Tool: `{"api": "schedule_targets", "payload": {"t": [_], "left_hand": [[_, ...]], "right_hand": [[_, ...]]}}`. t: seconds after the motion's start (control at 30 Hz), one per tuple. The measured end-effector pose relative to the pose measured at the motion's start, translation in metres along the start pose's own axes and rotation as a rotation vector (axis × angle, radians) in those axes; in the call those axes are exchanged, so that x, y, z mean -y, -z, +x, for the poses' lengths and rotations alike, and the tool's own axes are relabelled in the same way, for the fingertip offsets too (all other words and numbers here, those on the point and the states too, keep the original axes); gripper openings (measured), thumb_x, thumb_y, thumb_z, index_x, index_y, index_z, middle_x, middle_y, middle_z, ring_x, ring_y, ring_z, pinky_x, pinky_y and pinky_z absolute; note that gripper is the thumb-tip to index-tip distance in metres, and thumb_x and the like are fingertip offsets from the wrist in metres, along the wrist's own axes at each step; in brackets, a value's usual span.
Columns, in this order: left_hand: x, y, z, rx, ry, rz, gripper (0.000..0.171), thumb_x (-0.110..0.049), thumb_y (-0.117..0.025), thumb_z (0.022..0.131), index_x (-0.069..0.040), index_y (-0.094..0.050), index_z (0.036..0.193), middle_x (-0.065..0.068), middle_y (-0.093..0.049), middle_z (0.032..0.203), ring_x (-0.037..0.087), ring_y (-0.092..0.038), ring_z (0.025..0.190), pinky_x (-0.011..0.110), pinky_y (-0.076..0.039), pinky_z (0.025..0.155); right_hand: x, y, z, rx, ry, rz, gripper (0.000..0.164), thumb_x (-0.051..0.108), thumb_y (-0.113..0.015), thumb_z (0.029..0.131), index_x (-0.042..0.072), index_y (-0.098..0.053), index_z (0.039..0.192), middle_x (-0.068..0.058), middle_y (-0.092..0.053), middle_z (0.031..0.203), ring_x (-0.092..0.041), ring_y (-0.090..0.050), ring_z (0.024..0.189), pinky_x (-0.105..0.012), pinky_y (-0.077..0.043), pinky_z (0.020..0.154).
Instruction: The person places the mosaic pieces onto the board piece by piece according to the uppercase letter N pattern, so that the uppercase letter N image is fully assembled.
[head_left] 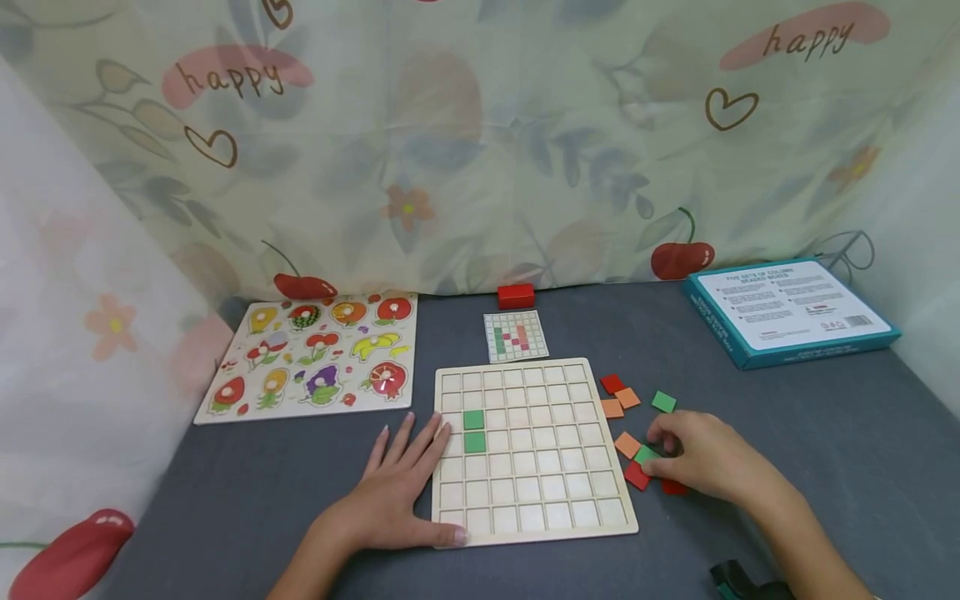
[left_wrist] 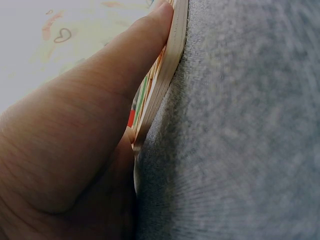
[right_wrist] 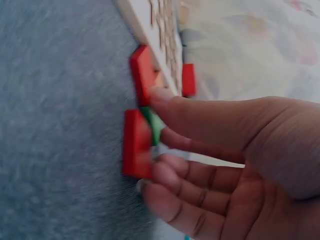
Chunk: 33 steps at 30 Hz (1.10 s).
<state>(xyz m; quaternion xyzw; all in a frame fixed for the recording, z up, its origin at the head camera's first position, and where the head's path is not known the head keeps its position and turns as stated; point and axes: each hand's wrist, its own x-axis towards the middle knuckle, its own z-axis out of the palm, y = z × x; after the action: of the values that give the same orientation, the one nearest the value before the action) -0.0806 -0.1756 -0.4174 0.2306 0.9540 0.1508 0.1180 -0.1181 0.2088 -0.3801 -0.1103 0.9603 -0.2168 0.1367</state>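
Observation:
The square wooden grid board (head_left: 555,507) lies on the dark cloth, with two green square tiles (head_left: 474,442) in its left part, one above the other. My left hand (head_left: 393,500) rests at the board's left edge, fingers spread and thumb on the lower left corner. In the left wrist view, the thumb lies along the board's edge (left_wrist: 172,60). My right hand (head_left: 701,454) reaches over loose tiles right of the board. Its thumb tip is at a green tile (head_left: 646,454), between red tiles (right_wrist: 144,75), with a gap between thumb and fingers.
Orange tiles (head_left: 627,397), a red tile (head_left: 612,383) and another green tile (head_left: 663,402) lie farther back. A pattern card (head_left: 517,337) and a red block (head_left: 516,296) stand behind the board. A fruit puzzle (head_left: 315,354) lies left, a teal box (head_left: 795,312) right.

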Motion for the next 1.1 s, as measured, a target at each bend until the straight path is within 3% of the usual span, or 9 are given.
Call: {"api": "schedule_targets", "payload": {"t": [0.27, 0.57, 0.9, 1.1], "left_hand": [[0.0007, -0.002, 0.0006, -0.004, 0.001, -0.007, 0.111, -0.082, -0.048, 0.062, -0.028, 0.001, 0.145, -0.01, 0.008, 0.15, 0.023, 0.014, 0.134, 0.055, 0.005, 0.101], [0.0028, -0.0053, 0.0012, -0.012, 0.002, -0.001, 0.111, -0.083, -0.047, 0.062, -0.028, 0.002, 0.145, -0.01, 0.009, 0.15, 0.022, 0.014, 0.134, 0.055, 0.006, 0.101], [0.003, -0.0051, 0.0019, -0.004, 0.009, 0.008, 0.112, -0.083, -0.047, 0.061, -0.029, 0.002, 0.145, -0.01, 0.009, 0.15, 0.022, 0.015, 0.134, 0.055, 0.006, 0.101], [0.0033, -0.0055, 0.0022, 0.003, 0.003, 0.004, 0.112, -0.083, -0.047, 0.061, -0.029, 0.002, 0.146, -0.009, 0.008, 0.15, 0.024, 0.014, 0.134, 0.056, 0.006, 0.1]], "right_hand": [[-0.0047, -0.005, 0.0019, -0.008, 0.036, 0.086, 0.019, 0.022, -0.076, 0.072, 0.014, -0.061, 0.079, 0.002, -0.049, 0.067, -0.014, -0.045, 0.063, -0.03, -0.038, 0.053], [-0.0051, -0.0078, 0.0039, -0.003, 0.0, 0.123, 0.016, 0.02, -0.074, 0.075, 0.013, -0.061, 0.078, 0.002, -0.051, 0.068, -0.015, -0.047, 0.064, -0.03, -0.04, 0.056], [0.0, -0.0061, 0.0049, -0.098, 0.014, -0.06, 0.012, 0.019, -0.071, 0.076, 0.011, -0.066, 0.084, -0.001, -0.05, 0.074, -0.016, -0.045, 0.068, -0.031, -0.04, 0.057], [-0.0008, -0.0073, 0.0058, -0.103, 0.011, -0.073, 0.015, 0.021, -0.074, 0.073, 0.012, -0.066, 0.082, 0.0, -0.05, 0.073, -0.015, -0.045, 0.067, -0.03, -0.04, 0.056]]}}
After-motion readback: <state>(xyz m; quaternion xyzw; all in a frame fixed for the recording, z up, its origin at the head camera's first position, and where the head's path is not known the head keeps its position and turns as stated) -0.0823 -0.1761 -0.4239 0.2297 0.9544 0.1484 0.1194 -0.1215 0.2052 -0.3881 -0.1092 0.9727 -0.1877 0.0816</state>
